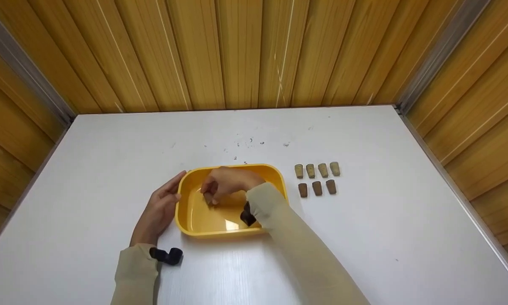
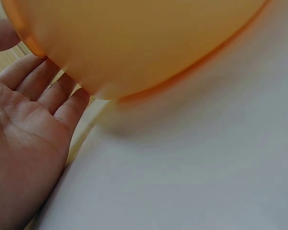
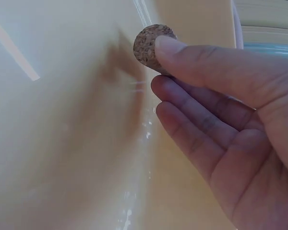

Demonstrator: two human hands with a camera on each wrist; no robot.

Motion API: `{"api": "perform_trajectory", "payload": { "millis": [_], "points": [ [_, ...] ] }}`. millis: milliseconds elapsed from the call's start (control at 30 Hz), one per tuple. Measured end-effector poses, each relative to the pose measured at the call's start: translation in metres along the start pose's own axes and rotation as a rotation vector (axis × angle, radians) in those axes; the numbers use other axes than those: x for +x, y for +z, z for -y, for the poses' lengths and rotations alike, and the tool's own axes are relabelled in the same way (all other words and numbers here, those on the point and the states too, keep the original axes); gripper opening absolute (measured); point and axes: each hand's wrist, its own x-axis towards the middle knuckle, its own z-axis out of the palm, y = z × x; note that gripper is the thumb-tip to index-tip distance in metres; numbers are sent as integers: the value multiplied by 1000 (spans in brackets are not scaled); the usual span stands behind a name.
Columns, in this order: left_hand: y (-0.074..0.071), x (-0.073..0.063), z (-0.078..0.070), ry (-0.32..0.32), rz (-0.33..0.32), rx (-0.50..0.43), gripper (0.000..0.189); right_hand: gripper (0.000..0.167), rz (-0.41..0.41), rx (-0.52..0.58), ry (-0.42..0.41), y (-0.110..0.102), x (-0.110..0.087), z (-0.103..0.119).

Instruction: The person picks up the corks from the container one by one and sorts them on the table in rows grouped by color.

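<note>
In the head view, my right hand (image 1: 226,182) is inside a yellow tray (image 1: 194,234), low over its left half. Its thumb and fingertips pinch a brown cork stopper (image 1: 208,198). The right wrist view shows the speckled round end of this cork stopper (image 3: 151,45) beside the thumb, and the other fingers (image 3: 197,139) trail below it. My left hand (image 1: 162,207) rests against the tray's left side. Seen from the left wrist, its fairly straight fingers (image 2: 69,98) touch the outer wall, while the thumb lies by the rim.
Right of the tray, several light cork stoppers (image 1: 323,170) stand in a row on the white table (image 1: 389,220). Three darker brown cork stoppers (image 1: 317,188) form a nearer row. Wood-patterned panels (image 1: 237,55) enclose the back and sides. Small dark marks dot the tabletop behind the tray.
</note>
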Motion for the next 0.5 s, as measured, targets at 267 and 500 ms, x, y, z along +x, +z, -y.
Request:
{"api": "perform_trajectory", "payload": {
  "millis": [267,500],
  "points": [
    [-1,0,0,1,11,-7,61,36,-42,21,5,-8,-10,-2],
    [0,0,1,8,6,-14,60,37,-79,37,28,-15,-22,-4]
  ]
}}
